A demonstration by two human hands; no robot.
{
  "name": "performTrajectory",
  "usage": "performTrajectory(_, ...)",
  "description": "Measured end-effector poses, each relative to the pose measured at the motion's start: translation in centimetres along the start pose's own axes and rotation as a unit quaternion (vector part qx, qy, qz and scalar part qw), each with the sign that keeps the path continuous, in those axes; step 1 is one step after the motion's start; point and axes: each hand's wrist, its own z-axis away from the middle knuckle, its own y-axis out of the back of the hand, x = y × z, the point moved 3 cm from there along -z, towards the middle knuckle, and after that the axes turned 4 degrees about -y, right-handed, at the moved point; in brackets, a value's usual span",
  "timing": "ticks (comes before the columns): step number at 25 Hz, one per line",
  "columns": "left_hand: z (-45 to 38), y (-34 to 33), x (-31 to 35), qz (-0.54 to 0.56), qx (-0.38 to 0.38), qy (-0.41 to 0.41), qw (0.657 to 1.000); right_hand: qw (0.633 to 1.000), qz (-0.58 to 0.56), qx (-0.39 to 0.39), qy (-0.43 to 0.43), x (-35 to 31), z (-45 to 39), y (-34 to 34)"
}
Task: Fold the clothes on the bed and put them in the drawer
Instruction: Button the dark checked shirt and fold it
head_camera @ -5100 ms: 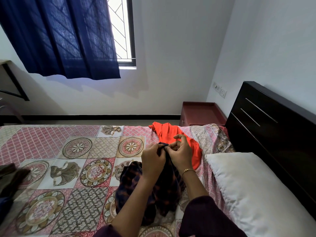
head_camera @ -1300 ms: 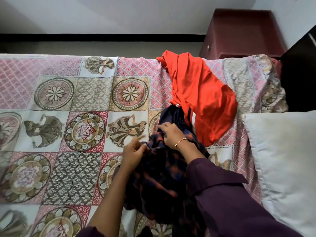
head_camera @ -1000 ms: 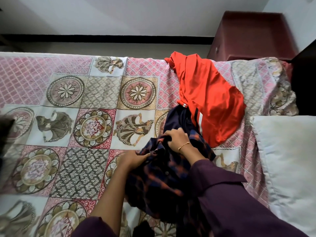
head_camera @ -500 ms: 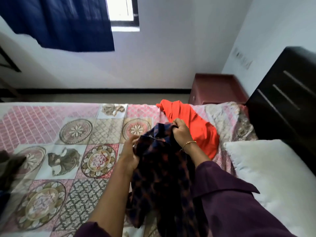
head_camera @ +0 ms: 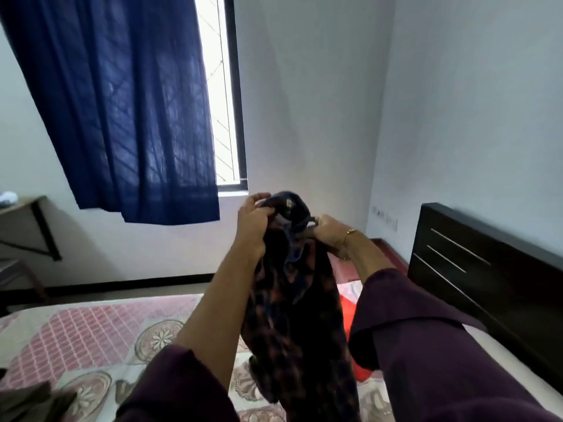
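lifted off the bed point(head_camera: 100, 324) since a moment ago, the dark checked shirt point(head_camera: 298, 315) now hangs in the air. the left hand point(head_camera: 253, 222) and right hand point(head_camera: 327, 231) each pinch its collar edge, held high, likely so the cloth drops straight before folding. an orange garment point(head_camera: 347, 309) lies on the patterned bedspread behind it. blue curtain point(head_camera: 122, 111), window, white walls and a dark headboard point(head_camera: 487, 275) frame the room; no drawer is clearly visible.
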Motion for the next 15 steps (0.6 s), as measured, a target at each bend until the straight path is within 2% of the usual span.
performTrajectory(1, 0.1, -0.1, 2.4, -0.019, -0.003, -0.032, 0.999, 0.998, 0.046, 0.036, 0.040, -2.2, 1.1, 0.1)
performTrajectory(3, 0.2, -0.1, 6.6, -0.067, -0.013, -0.089, 0.994, 0.977, 0.074, 0.156, 0.124, -6.5, 2.5, 1.4)
performTrajectory(5, 0.4, 0.2, 9.4, -0.180, -0.039, -0.136, 0.973, 0.928, 0.152, 0.287, 0.182, -10.2, 3.3, 3.1)
performTrajectory(7, 0.5, 0.8, 10.1, -0.306, -0.081, -0.160, 0.935, 0.881, 0.242, 0.355, 0.198, -12.5, 4.1, 3.9)
performTrajectory(8, 0.6, 1.1, 9.8, -0.319, -0.105, -0.161, 0.928, 0.874, 0.254, 0.359, 0.209, -12.9, 4.3, 4.0)
performTrajectory(11, 1.3, 2.3, 8.4, -0.255, -0.130, -0.151, 0.946, 0.878, 0.270, 0.328, 0.220, -12.8, 4.7, 4.3)
performTrajectory(12, 1.4, 2.8, 8.1, -0.291, -0.132, -0.151, 0.935, 0.883, 0.269, 0.320, 0.212, -12.4, 4.8, 4.7)
performTrajectory(15, 0.7, 4.3, 6.8, -0.457, -0.152, -0.147, 0.864, 0.891, 0.299, 0.282, 0.192, -11.1, 4.8, 6.1)
